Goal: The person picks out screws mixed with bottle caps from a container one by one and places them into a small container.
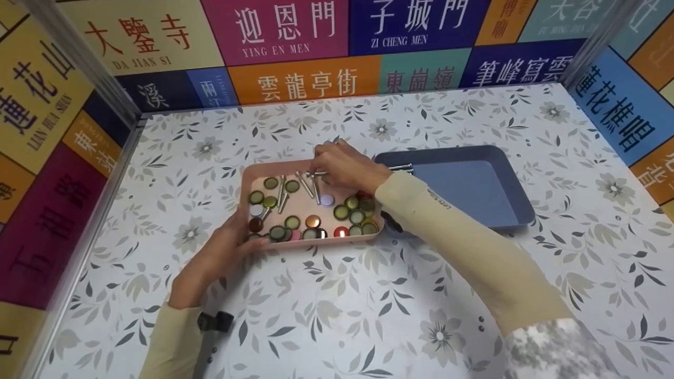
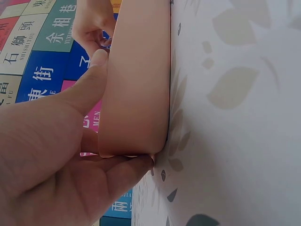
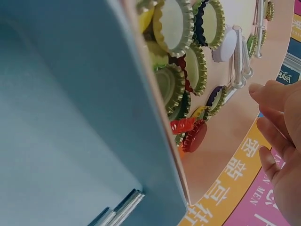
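Note:
A pink tray holds bottle caps and several silver bolts. My left hand grips its near left corner, thumb along the rim and fingers against the outer end, as the left wrist view shows at close range. Over the tray's far side, my right hand reaches down with its fingertips beside the bolts. Its fingers look loosely bent in the right wrist view, with a small gap to the nearest bolt. To the right sits a blue-grey tray, with a few bolts at its far left corner.
Both trays stand side by side on a table with a leaf-and-flower pattern. Panels with printed Chinese characters rise behind it and at both sides. My right forearm crosses over part of the blue-grey tray.

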